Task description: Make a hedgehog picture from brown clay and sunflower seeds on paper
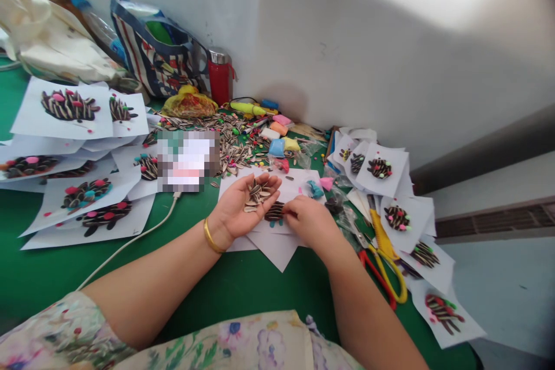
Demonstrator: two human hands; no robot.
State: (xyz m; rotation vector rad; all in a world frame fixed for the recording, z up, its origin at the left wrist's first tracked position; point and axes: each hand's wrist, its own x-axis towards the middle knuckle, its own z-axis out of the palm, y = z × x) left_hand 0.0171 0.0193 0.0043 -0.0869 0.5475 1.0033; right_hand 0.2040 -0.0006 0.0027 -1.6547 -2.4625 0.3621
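Note:
My left hand (243, 203) is palm up and cupped, with a small heap of striped sunflower seeds (257, 193) in it. Just right of it, my right hand (310, 221) pinches its fingertips together at the edge of a seed hedgehog (274, 212). Whatever is between those fingertips is hidden. The hedgehog has a dark body covered with seeds and small blue feet, and it lies on white paper (282, 251). Part of it is covered by my left fingers. Lumps of teal clay (314, 188) and pink clay (326, 183) lie beyond my right hand.
Loose seeds (234, 147) spread across the green table (208, 295), near clay packets (276, 148). Finished seed pictures are stacked left (60, 153) and right (390, 170). Scissors (392, 277) lie by my right forearm. A cable (143, 234) runs left; a red flask (219, 78) stands behind.

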